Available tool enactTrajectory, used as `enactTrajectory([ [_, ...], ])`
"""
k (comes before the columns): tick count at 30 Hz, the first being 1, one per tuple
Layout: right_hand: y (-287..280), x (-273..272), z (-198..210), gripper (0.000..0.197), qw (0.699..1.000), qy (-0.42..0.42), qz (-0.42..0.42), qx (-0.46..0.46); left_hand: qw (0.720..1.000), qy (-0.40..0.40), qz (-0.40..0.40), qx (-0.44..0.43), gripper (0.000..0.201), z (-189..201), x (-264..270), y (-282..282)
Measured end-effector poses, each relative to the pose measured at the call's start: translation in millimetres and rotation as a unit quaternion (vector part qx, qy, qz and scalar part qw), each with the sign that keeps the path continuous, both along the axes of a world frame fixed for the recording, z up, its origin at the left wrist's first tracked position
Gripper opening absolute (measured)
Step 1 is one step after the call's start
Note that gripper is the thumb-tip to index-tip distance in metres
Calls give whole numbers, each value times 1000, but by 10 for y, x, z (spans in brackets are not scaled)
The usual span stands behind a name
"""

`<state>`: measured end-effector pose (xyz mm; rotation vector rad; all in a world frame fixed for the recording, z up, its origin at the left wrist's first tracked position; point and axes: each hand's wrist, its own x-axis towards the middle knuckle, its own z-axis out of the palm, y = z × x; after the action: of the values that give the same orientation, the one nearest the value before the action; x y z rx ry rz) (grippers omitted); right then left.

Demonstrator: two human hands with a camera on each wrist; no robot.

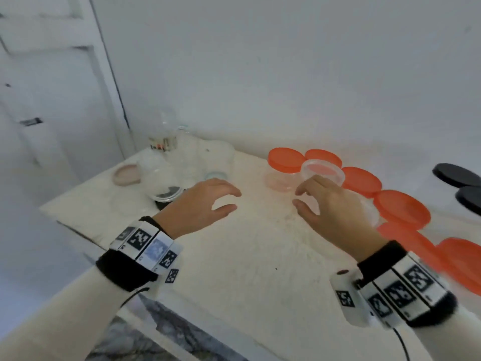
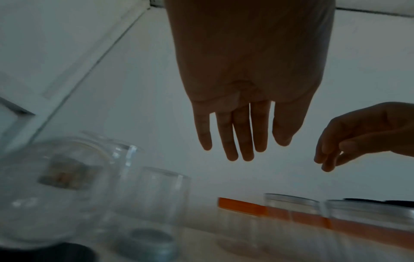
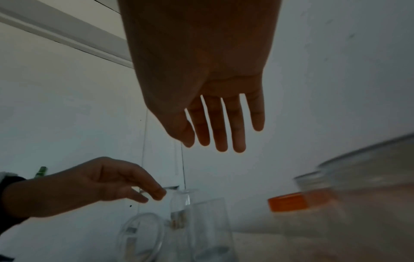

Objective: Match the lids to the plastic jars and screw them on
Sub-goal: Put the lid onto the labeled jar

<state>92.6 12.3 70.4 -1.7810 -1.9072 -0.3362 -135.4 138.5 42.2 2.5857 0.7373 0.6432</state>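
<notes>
White tabletop, speckled, set in room corner. White wall behind. White panelled door at left w/ dark latch plate. Marbled grey floor below table's near edge. Green bottle top at far left of right-wrist view, blurred, partly hidden.

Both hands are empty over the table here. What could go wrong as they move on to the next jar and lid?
The left hand hovers by crowded clear jars; a reach could topple them. The right hand is beside an uncapped jar among orange-lidded jars; the black lids may not fit it.
</notes>
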Motion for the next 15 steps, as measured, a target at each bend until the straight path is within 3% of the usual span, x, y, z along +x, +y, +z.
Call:
enactTrajectory([
  [5, 778, -542, -151, 22, 995, 37, 66, -62, 995, -59, 79, 8, 38, -24, -764, 565],
  [11, 1455, -1129, -295, 69, 972, 78, 137, -175, 997, 44, 53, 46, 100, -177, -1301, 1198],
  [15, 1762, -1363, -410, 90, 950, 132, 147, -241, 991, 117, 24, 53, 119, -301, -1364, 1515],
])
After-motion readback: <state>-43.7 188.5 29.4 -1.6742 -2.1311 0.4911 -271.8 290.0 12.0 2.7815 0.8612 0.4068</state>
